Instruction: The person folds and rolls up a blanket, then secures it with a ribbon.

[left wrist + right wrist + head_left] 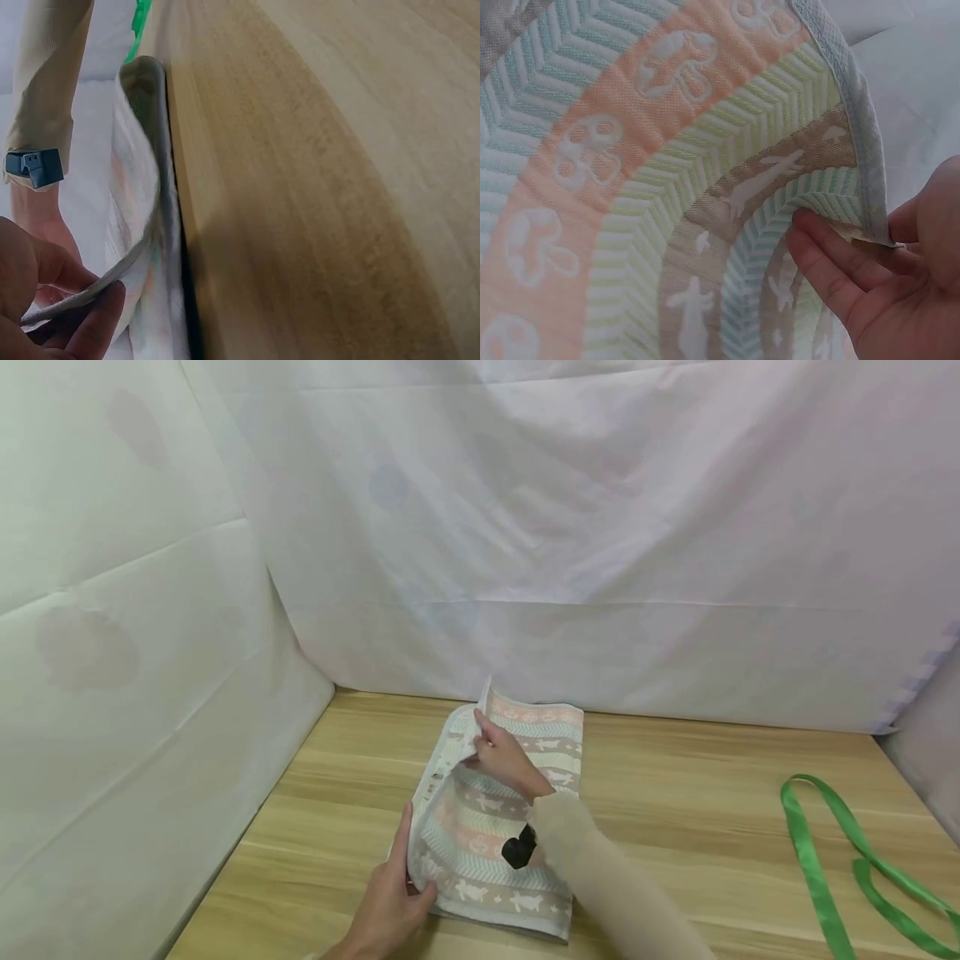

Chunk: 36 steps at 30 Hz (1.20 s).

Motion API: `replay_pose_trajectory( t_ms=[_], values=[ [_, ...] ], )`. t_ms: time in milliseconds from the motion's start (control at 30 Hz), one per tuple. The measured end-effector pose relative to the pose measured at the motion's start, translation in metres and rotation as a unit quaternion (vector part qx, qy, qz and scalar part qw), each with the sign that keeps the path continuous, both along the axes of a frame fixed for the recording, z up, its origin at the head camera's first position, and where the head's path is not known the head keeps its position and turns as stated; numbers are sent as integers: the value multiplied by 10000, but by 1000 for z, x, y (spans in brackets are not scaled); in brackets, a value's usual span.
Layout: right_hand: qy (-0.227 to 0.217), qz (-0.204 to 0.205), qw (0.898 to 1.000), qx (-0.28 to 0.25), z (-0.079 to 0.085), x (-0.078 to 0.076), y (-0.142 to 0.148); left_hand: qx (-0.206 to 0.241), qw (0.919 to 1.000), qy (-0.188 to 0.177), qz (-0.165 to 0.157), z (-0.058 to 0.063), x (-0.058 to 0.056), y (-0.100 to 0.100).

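Observation:
A folded towel (517, 827) lies on the wooden table, with peach, mint, yellow-green and beige bands and white mushroom and animal figures. Its upper layer is lifted along the left side, baring part of the layer below. My left hand (390, 893) holds the near left edge, thumb on top; in the left wrist view its fingers (97, 319) pinch the hem. Farther back, my right hand (510, 760) grips the raised edge of the upper layer. In the right wrist view the grey hem (862, 135) runs down between thumb and fingers (832, 277), with the towel curving away.
A loose green ribbon (806, 843) lies in a loop at the right of the table (690, 827). White cloth (600, 527) hangs behind the table, and another sheet (135, 693) hangs along its left side. A black device (517, 850) sits at my right wrist.

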State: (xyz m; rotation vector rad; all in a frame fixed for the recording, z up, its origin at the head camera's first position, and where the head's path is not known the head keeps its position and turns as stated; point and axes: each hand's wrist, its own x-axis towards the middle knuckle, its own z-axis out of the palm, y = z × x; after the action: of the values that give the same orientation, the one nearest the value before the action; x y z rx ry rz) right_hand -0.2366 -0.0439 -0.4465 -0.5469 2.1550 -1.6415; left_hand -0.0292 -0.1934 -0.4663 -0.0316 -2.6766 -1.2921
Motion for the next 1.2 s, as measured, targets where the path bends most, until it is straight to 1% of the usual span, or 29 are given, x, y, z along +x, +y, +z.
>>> replay_pose_trajectory(
  t_ms=[67, 133, 233, 367, 533, 633, 800, 867, 933, 1033, 1100, 1200],
  values=[
    [104, 69, 9999, 48, -6, 0, -4, -67, 9999, -100, 66, -2, -1, -2],
    [277, 129, 9993, 210, -10, 1, -7, -145, 9997, -164, 101, -2, -1, -3],
    [404, 127, 9983, 400, -13, 3, -8, -238, 9994, -229, 87, -2, -2, -4],
    [328, 143, 9982, 472, -14, 5, -8, -271, 9992, -269, 114, -3, -1, -6],
    [336, 210, 9975, 589, -14, 7, -9, -358, 9989, -214, 194, -5, -1, -8],
    [295, 208, 9975, 616, -14, 8, -9, -470, 9983, -217, 284, -4, -2, -9],
    [279, 308, 9976, 557, -16, 10, -8, -577, 9975, -229, 343, -5, -5, -13],
    [197, 352, 9976, 566, -16, 10, -7, -708, 9965, -200, 400, -6, -6, -15],
    [59, 367, 9977, 572, -15, 11, -4, -874, 9945, -228, 538, -7, -7, -16],
    [-40, 384, 9974, 602, -12, 12, 1, -1257, 9891, -253, 719, -8, -9, -18],
    [-28, 425, 9970, 647, -10, 13, 6, -1477, 9860, -201, 743, -8, -10, -19],
    [192, 514, 9952, 807, -8, 14, 14, -1773, 9823, 118, 589, -8, -11, -20]
  ],
)
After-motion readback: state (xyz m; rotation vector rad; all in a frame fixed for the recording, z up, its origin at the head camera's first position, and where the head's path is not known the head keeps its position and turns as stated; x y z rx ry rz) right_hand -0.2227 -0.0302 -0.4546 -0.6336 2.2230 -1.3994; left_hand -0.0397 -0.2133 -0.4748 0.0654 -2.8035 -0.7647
